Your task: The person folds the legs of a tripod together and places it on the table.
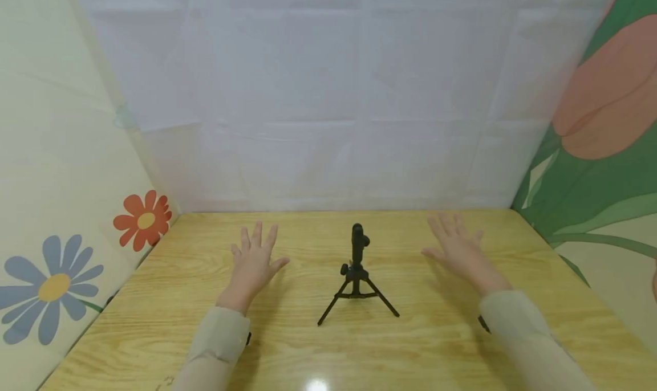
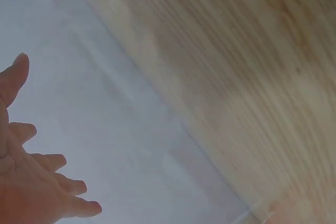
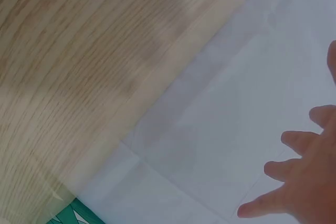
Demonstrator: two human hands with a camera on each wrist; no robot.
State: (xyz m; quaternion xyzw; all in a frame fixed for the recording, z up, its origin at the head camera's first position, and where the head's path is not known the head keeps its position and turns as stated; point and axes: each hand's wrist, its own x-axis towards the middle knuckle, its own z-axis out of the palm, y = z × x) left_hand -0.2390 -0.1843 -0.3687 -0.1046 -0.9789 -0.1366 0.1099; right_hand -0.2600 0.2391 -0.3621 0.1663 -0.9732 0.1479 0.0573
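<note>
A small black tripod (image 1: 356, 274) stands upright on the wooden table, its legs spread and a dark upright head with side knobs on top. To its left, my left hand (image 1: 253, 264) hovers over the table with fingers straight and splayed. My right hand (image 1: 458, 254) is held over the table on the tripod's other side, fingers likewise spread. Neither hand touches the tripod. In the left wrist view the left hand (image 2: 31, 182) shows at the lower left edge, holding nothing. The right wrist view has the right hand (image 3: 304, 177) at its right edge, also without anything in it.
The wood-grain table (image 1: 318, 351) meets a creased white cloth (image 1: 328, 106) at its back edge. A cloth with a blue flower (image 1: 55, 288) and a red flower (image 1: 144, 220) borders the left side. Green leaf and pink tulip fabric (image 1: 611, 94) borders the right.
</note>
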